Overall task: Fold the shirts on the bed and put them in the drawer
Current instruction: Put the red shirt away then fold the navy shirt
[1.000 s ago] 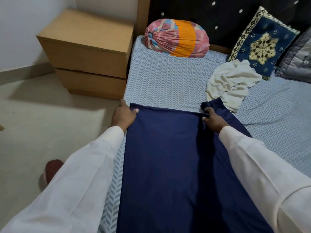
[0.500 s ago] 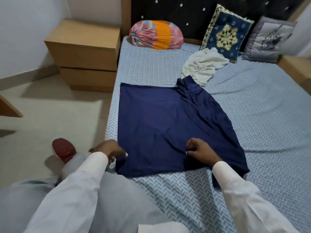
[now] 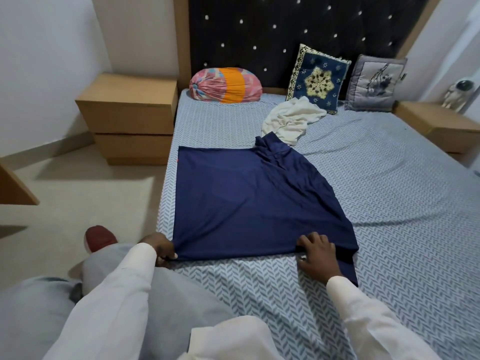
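A navy blue shirt (image 3: 246, 201) lies spread flat on the bed (image 3: 389, 203), its left edge along the mattress side and a bunched part reaching the far right. My left hand (image 3: 159, 246) pinches its near left corner at the bed's edge. At the near right hem, my right hand (image 3: 315, 253) grips the cloth with curled fingers. A crumpled white shirt (image 3: 291, 120) lies beyond the blue one, near the pillows. The wooden bedside drawer unit (image 3: 130, 118) stands left of the bed, both drawers closed.
A pink and orange bolster (image 3: 226, 85), a blue patterned cushion (image 3: 318, 79) and a grey cushion (image 3: 375, 84) lean at the dark headboard. A second bedside unit (image 3: 439, 126) holds a small figure at the far right. A wooden corner (image 3: 13, 188) juts in at the left.
My hands have come back from the shirt's far edge to its near hem and taken hold of it. The view has pulled back from the bed, showing the whole shirt.
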Tool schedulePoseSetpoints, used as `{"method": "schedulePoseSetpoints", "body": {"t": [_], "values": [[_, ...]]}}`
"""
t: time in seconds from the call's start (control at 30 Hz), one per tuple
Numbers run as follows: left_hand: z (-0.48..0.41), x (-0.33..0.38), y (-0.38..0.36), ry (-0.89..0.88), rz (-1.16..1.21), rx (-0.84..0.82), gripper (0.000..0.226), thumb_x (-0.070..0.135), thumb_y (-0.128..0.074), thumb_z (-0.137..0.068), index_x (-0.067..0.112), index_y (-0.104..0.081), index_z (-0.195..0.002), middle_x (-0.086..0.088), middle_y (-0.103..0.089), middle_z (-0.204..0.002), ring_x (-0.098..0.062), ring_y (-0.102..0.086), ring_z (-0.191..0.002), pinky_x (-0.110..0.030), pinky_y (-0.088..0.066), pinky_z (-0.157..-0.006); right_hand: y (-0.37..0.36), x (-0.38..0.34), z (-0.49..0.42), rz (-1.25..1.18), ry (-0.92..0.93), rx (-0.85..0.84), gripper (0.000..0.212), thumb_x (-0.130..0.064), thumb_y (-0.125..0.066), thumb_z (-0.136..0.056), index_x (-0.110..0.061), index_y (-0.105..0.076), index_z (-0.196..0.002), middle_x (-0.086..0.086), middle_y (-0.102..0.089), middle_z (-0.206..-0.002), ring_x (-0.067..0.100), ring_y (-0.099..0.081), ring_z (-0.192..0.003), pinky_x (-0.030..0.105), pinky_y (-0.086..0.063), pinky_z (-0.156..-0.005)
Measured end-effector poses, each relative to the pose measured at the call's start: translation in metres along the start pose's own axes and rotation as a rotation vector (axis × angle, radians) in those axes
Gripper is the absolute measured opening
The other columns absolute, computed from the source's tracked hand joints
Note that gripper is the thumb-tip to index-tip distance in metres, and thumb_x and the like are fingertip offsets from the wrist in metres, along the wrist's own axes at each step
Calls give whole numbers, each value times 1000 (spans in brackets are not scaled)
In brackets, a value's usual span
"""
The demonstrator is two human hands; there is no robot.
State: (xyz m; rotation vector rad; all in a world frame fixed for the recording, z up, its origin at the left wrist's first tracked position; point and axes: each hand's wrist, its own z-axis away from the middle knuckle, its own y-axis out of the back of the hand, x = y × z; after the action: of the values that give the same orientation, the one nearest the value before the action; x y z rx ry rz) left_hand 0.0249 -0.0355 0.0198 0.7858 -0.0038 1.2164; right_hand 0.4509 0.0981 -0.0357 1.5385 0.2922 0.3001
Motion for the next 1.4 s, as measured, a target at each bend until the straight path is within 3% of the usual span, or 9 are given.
{"method": "schedulePoseSetpoints", "body": {"t": [0.17, 0.3, 0.4, 0.57, 0.7, 0.87, 1.0, 1.23, 1.4], "values": [[-1, -1, -1, -2, -343, 100, 23, 27, -75, -85, 11, -62, -73, -1, -66, -64, -16, -60, -52, -19, -44, -51, -1, 15, 5, 61, 1, 54, 45, -16, -77, -64, -35, -59, -101, -4, -57, -90, 26, -55, -82, 36, -33, -67], [5, 2, -3, -31, -548, 132, 40, 42, -78, -79, 12, -68, -104, -2, -73, -104, -18, -70, -95, -23, -51, -76, 6, 22, 7, 40, 25, 151, 33, -16, -77, -66, -32, -61, -90, -8, -57, -77, 25, -54, -74, 34, -30, -64], [7, 6, -4, 0, -551, 126, 47, 44, -80, -78, 13, -68, -111, 0, -72, -112, -16, -69, -102, -23, -50, -82, 9, 32, 8, 50, 22, 211, 19, -17, -63, -70, -29, -68, -84, -5, -54, -74, 27, -52, -73, 35, -31, -62], [10, 6, -8, 67, -590, 153, 72, 55, -76, -78, 14, -57, -133, -1, -59, -137, -17, -59, -121, -26, -47, -101, 5, 39, 13, -25, 74, 84, 35, -15, -51, -72, -31, -75, -93, -4, -59, -80, 29, -56, -80, 37, -42, -64], [-32, -6, -10, 106, -715, 47, 107, 73, -68, -57, 18, -43, -145, -2, -46, -147, -22, -49, -131, -30, -41, -108, 11, 31, 15, -107, 14, -74, 23, -27, -58, -78, -33, -70, -97, -8, -64, -93, 23, -56, -96, 36, -44, -81], [7, 14, -7, 77, -649, 209, 86, 54, -84, -58, 17, -53, -130, 0, -60, -131, -21, -61, -116, -33, -50, -96, 13, 60, 10, -485, -422, 225, 23, -43, -61, -81, -22, -69, -87, 5, -66, -89, 29, -63, -88, 38, -50, -78], [-2, 51, -14, -188, -529, 375, 81, 47, -76, -75, 10, -36, -135, -15, -50, -139, -33, -54, -124, -40, -47, -99, 7, 94, -2, -535, -897, 34, 48, -45, -54, -94, -9, -58, -125, 23, -51, -132, 44, -46, -124, 51, -39, -101], [-23, 134, -79, -556, -661, 168, 89, 53, -65, -86, 28, -17, -156, -8, -7, -162, -34, -15, -148, -48, -32, -115, 9, 100, -21, -730, -962, 27, 20, -22, -58, -86, -8, -59, -100, 19, -63, -109, 36, -59, -98, 37, -43, -82], [-45, 173, -94, -469, -739, 212, 87, 65, -54, -87, 28, -15, -156, -8, -19, -157, -34, -25, -141, -48, -41, -106, 6, 119, -22, -760, -1072, 151, 30, -38, -54, -82, -12, -61, -96, 16, -67, -105, 38, -62, -100, 40, -46, -84]]}}
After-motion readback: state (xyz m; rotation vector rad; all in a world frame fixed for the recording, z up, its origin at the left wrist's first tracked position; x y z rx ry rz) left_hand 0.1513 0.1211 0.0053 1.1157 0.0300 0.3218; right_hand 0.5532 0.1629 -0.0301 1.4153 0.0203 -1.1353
